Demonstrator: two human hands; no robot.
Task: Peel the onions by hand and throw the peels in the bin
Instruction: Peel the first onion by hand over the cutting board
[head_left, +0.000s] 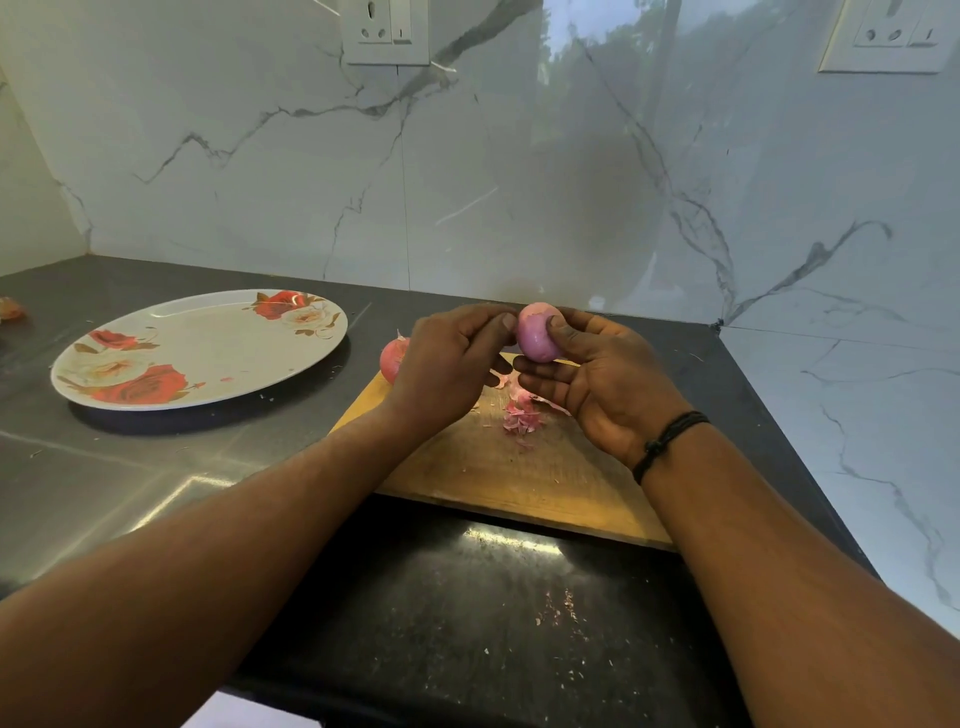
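Observation:
A small purple onion (538, 332), mostly bare of dry skin, is held above the wooden cutting board (498, 467). My right hand (608, 379) grips it from the right, thumb on its front and fingers under it. My left hand (452, 358) touches the onion's left side with thumb and fingertips curled against it. A second onion (392, 358) with its reddish skin on lies at the board's far left corner, partly hidden behind my left hand. A small heap of pink peels (522, 415) lies on the board below my hands. No bin is in view.
A floral plate (202, 345) sits on the dark counter to the left. An orange scrap (10, 309) lies at the far left edge. Marble walls close in behind and on the right, and the counter's front edge runs below my forearms.

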